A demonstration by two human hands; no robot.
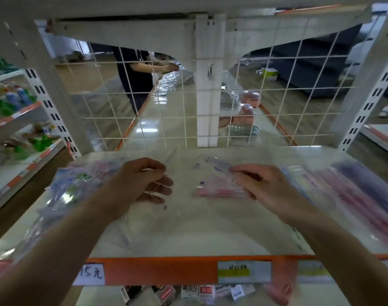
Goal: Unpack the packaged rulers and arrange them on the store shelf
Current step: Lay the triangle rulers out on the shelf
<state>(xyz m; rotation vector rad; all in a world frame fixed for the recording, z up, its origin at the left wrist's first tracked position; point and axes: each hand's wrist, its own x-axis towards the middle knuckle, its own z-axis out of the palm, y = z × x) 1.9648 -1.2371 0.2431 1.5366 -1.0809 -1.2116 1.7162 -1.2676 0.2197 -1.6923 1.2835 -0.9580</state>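
A fanned bundle of pink rulers (217, 186) lies on the white store shelf (188, 235), and my right hand (255, 182) pinches its right end. My left hand (144, 180), fingers curled, holds a clear plastic wrapper (173, 155) that is hard to make out against the shelf. Left of that hand lies a pile of clear packages with blue and green rulers (71, 186). Rows of pink and purple rulers (352, 191) lie along the shelf's right side. The whole frame is motion-blurred.
A white wire grid (166, 107) backs the shelf, with a post (207, 96) in its middle. Behind it a person handles clear packets. The orange shelf edge (155, 270) carries price labels. Bottles stand on shelves at the left (18, 100); small boxes sit below (188, 292).
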